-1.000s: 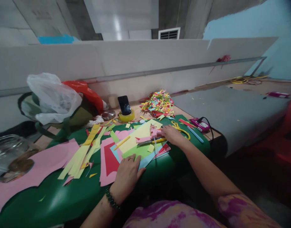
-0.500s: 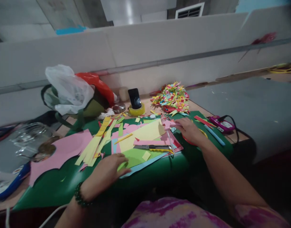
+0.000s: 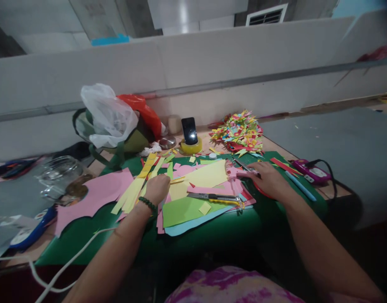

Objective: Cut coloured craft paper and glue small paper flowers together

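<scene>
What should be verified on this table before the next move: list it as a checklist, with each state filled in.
1. Left hand clear of the cutter: ok, there is a gap between them.
2. Cutter blade drawn in: cannot tell, too small to judge.
3. Right hand firmly on the scissors: cannot tell, the hand hides part of them.
4. Green sheet free of scraps: not ok, a pale yellow square lies on it.
5. Phone propped up: ok, it stands at the tape roll.
</scene>
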The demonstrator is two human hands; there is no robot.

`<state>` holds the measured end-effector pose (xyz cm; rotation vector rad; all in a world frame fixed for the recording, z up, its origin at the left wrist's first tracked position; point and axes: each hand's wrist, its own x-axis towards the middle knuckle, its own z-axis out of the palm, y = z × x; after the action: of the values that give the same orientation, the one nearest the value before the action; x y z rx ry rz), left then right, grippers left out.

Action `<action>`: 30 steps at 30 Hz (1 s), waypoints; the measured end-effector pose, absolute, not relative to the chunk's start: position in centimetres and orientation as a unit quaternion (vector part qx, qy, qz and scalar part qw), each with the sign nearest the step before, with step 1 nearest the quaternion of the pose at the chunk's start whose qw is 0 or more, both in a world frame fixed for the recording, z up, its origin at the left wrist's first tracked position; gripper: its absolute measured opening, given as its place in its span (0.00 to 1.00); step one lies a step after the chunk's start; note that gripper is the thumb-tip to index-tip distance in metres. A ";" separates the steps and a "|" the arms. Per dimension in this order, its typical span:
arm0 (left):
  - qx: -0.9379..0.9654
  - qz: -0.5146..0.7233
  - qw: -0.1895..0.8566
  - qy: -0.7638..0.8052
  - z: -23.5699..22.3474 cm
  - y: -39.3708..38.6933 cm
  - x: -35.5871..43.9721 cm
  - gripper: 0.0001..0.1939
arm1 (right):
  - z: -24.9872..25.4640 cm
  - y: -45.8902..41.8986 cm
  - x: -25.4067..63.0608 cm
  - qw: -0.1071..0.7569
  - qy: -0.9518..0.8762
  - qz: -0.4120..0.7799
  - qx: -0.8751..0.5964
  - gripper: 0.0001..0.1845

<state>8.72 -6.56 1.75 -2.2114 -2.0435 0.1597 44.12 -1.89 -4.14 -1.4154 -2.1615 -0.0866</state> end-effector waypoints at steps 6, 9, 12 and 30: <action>-0.756 -0.012 -0.041 -0.654 4.8 -12.5 6.5 0.18 | -0.9 -8.3 42.2 0.446 -0.753 -0.062 -0.480 0.10; -0.780 0.035 -0.222 -0.584 4.2 -17.9 3.3 0.14 | -0.6 -11.6 39.2 0.362 -0.865 0.042 -0.345 0.13; -0.721 0.066 -0.214 -0.656 3.2 -21.5 -0.1 0.13 | -1.5 -12.7 35.8 0.253 -0.915 0.111 -0.293 0.19; -0.682 0.047 0.028 -0.729 4.5 -13.3 9.1 0.18 | -2.5 -10.9 33.3 0.260 -0.852 0.108 -0.441 0.11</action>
<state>9.07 -13.35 4.47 -2.1058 -2.2493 0.1439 33.34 -10.93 -2.53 -1.1946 -2.3092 0.2921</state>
